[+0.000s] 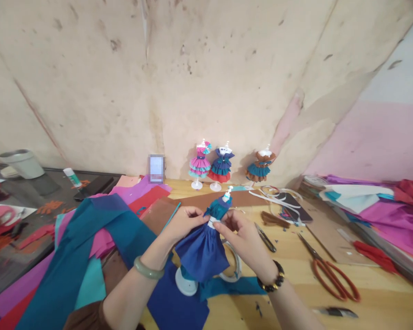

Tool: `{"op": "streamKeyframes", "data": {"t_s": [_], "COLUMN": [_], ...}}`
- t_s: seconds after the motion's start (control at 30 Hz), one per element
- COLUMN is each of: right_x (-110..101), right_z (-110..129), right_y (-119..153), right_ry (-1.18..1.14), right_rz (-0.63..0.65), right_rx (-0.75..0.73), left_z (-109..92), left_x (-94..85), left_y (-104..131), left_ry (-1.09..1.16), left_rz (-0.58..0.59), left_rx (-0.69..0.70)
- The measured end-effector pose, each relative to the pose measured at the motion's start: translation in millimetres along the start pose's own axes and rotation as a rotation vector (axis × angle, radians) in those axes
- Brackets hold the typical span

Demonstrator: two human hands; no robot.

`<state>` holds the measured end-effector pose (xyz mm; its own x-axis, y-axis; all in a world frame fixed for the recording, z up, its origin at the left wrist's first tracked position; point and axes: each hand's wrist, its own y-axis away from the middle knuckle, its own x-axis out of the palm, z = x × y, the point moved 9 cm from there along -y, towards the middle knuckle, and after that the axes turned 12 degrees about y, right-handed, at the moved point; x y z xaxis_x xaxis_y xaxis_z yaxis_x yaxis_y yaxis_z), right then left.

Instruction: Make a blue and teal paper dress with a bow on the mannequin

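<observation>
Before me a miniature dress form wears a teal bodice and a gathered dark blue skirt. It leans a little to the right, its white round base showing below the hem. My left hand pinches the waist from the left side. My right hand is closed on the waist from the right, thumb pressed by a white strip. Beneath the skirt lie a dark blue sheet and a teal strip. A roll of tape is partly hidden behind the skirt.
Three dressed miniature forms, one in a pink dress, stand by the wall. Orange-handled scissors, thread snips and a cutter knife lie right. Coloured sheets cover the left; more sheets are stacked far right.
</observation>
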<state>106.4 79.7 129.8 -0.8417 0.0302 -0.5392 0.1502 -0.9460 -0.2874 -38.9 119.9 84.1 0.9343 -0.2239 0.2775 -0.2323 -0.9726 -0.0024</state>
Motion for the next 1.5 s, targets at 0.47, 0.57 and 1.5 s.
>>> {"op": "streamKeyframes", "data": {"t_s": [0.47,0.57,1.5], "right_x": [7.7,6.2,19.7], "right_z": [9.4,6.5,40.1], "right_y": [9.0,9.7,28.7], "right_ry": [-0.119,-0.176,-0.316], "right_rz": [0.104,0.117,0.092], "right_rx": [-0.037,0.022,-0.010], "left_z": [-36.2,-46.7,-60.3], "left_x": [16.8,16.6,-20.8], "left_y": [21.7,25.2,14.0], "left_ry": [-0.288,-0.361,-0.568], "left_rz": [0.021,0.016,-0.148], "left_rx": [0.092,0.161,0.463]}}
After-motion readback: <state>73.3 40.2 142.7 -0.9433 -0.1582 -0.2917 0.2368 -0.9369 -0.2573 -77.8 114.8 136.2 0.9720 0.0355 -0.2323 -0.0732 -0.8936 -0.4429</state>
